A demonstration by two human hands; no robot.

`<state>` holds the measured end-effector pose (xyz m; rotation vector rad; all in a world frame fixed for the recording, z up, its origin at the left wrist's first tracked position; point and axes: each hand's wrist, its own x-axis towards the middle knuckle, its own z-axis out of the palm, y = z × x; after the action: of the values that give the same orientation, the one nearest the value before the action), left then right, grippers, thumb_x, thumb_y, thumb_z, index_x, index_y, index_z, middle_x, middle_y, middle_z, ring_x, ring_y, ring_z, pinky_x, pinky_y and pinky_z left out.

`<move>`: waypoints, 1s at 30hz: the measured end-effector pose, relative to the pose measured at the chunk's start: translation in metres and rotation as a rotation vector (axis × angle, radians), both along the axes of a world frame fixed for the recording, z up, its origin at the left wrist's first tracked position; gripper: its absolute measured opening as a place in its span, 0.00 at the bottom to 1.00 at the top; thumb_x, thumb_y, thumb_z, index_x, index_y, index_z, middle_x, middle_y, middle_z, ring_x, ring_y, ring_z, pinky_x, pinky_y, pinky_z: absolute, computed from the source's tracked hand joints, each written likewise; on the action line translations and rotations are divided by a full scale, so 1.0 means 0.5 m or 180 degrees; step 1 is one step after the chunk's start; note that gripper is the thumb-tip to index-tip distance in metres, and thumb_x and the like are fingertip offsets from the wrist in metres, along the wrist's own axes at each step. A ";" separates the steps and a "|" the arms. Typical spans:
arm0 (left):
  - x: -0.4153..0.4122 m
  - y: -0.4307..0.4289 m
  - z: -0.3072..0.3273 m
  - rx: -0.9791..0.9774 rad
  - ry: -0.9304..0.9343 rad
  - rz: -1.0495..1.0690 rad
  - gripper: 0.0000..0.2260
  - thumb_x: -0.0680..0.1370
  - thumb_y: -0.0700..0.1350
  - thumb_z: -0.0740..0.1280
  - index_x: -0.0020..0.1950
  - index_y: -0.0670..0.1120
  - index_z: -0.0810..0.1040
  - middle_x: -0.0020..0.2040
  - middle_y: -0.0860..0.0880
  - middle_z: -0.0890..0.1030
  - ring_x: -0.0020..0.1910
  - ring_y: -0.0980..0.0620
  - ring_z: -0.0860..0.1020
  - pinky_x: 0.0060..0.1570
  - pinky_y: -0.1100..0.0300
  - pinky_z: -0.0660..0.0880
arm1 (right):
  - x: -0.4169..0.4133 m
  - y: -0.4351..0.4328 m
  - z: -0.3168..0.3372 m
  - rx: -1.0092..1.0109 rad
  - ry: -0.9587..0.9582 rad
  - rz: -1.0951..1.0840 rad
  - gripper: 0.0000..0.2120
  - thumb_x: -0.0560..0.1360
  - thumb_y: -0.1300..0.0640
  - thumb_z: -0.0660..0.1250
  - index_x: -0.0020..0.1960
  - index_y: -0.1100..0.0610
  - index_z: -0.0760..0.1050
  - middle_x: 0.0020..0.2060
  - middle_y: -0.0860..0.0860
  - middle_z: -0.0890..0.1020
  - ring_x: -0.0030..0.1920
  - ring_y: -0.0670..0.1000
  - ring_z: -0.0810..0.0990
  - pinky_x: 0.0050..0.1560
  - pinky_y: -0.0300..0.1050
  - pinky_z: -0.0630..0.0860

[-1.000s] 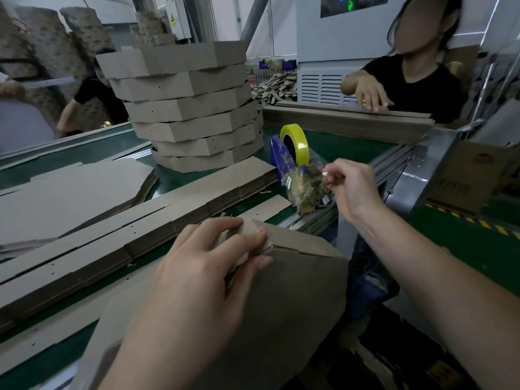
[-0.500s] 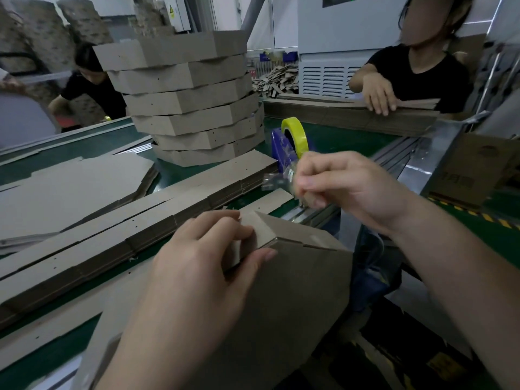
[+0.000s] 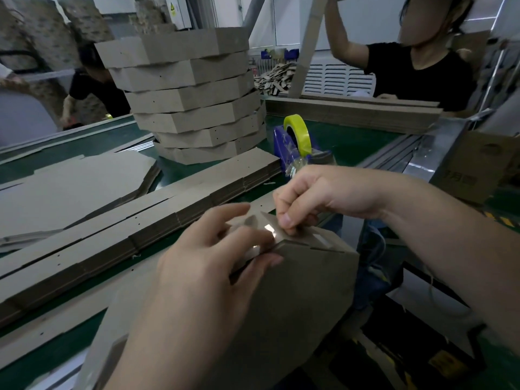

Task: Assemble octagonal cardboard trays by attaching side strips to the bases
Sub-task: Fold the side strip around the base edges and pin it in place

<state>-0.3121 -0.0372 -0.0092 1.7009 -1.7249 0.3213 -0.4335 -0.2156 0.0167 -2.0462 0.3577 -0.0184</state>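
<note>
A half-built cardboard tray point(image 3: 295, 294) stands tilted at the table's near edge, its flat base facing me. My left hand point(image 3: 208, 266) grips its top corner, fingers pressing the folded side strip against the base. My right hand point(image 3: 315, 198) pinches a piece of clear tape point(image 3: 270, 230) and holds it down on that corner seam. Flat side strips point(image 3: 140, 220) lie stacked in a long row just behind the tray. Flat octagonal bases point(image 3: 70, 190) are piled to the left.
A tall stack of finished trays point(image 3: 191, 102) stands on the green belt point(image 3: 70, 147). A blue tape dispenser with a yellow roll point(image 3: 295, 142) sits right behind my right hand. A person in black works across the table, lifting a long cardboard strip point(image 3: 309, 46). More strips point(image 3: 351, 114) lie before them.
My right hand came back from the tape dispenser with a piece of tape and lowered it onto the tray's top corner. The person opposite raised a strip upright.
</note>
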 end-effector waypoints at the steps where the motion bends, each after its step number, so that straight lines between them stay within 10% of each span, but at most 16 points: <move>1: 0.001 0.002 -0.002 -0.0002 -0.0008 0.0016 0.10 0.69 0.52 0.69 0.43 0.48 0.85 0.55 0.48 0.81 0.48 0.48 0.81 0.48 0.57 0.77 | 0.000 -0.003 0.002 -0.0022 0.0103 0.0011 0.07 0.66 0.54 0.68 0.30 0.53 0.79 0.32 0.51 0.76 0.33 0.47 0.70 0.35 0.38 0.65; 13: 0.002 -0.001 -0.007 -0.0091 0.0090 0.0150 0.11 0.70 0.52 0.69 0.40 0.46 0.85 0.53 0.48 0.81 0.45 0.48 0.82 0.45 0.55 0.79 | -0.009 -0.058 -0.023 -0.1015 0.2019 -0.0131 0.32 0.55 0.23 0.59 0.30 0.53 0.76 0.20 0.43 0.71 0.21 0.42 0.68 0.29 0.34 0.67; 19: -0.008 -0.009 -0.010 -0.0052 0.0051 0.0195 0.10 0.73 0.54 0.72 0.44 0.48 0.85 0.54 0.49 0.81 0.46 0.49 0.81 0.45 0.51 0.79 | -0.022 -0.173 -0.023 -0.1347 -0.0373 -0.2857 0.17 0.76 0.40 0.65 0.37 0.51 0.79 0.32 0.46 0.78 0.33 0.45 0.73 0.34 0.42 0.67; 24: -0.009 -0.008 -0.013 -0.0079 0.0100 0.0116 0.10 0.73 0.54 0.72 0.44 0.48 0.84 0.54 0.48 0.80 0.45 0.48 0.82 0.44 0.47 0.80 | 0.009 -0.214 -0.064 -0.0471 0.0027 -0.3358 0.13 0.75 0.44 0.68 0.45 0.55 0.78 0.29 0.50 0.69 0.28 0.50 0.66 0.29 0.41 0.63; 30: -0.005 -0.002 -0.013 -0.0055 0.0122 0.0118 0.11 0.73 0.55 0.70 0.44 0.48 0.84 0.54 0.49 0.80 0.46 0.48 0.81 0.44 0.48 0.80 | 0.026 -0.224 -0.085 0.1311 -0.0971 -0.3926 0.09 0.70 0.58 0.75 0.48 0.59 0.81 0.38 0.51 0.79 0.27 0.44 0.68 0.21 0.34 0.63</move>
<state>-0.3147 -0.0382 -0.0156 1.7176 -1.6599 0.3174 -0.4206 -0.3277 -0.0255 -1.1317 1.2442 -0.9078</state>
